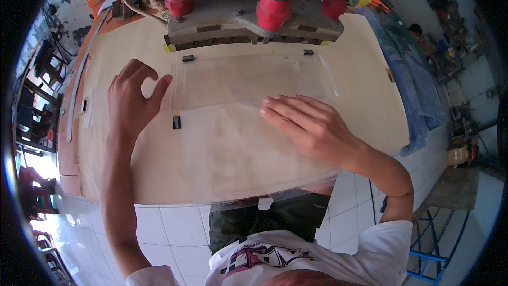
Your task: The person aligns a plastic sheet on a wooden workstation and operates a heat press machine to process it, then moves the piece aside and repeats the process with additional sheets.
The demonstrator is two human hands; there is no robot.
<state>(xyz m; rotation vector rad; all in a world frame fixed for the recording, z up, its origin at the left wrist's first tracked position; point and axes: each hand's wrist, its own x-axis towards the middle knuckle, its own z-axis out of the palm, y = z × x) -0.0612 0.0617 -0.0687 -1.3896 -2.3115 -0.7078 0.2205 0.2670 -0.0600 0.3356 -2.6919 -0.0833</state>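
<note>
A clear, thin plastic sheet [222, 153] lies over the pale board [370, 122] and hangs slightly past its near edge. Another clear plastic piece [206, 79] with visible folded edges lies farther back, below the press head. My right hand [317, 130] rests with outstretched fingers on the plastic, around where the two layers meet. To the left, my left hand [135, 95] is held over the board with its thumb apart from its curved fingers, and nothing shows between them. A small black block [177, 122] sits on the board just right of my left wrist.
A grey metal press head [248, 18] with red cylinders [274, 11] overhangs the board's far side. More small black blocks [188, 59] stand in front of it. Blue sheeting [415, 95] drapes at the right, a metal strip [79, 85] lies left, and a person [416, 30] appears far right.
</note>
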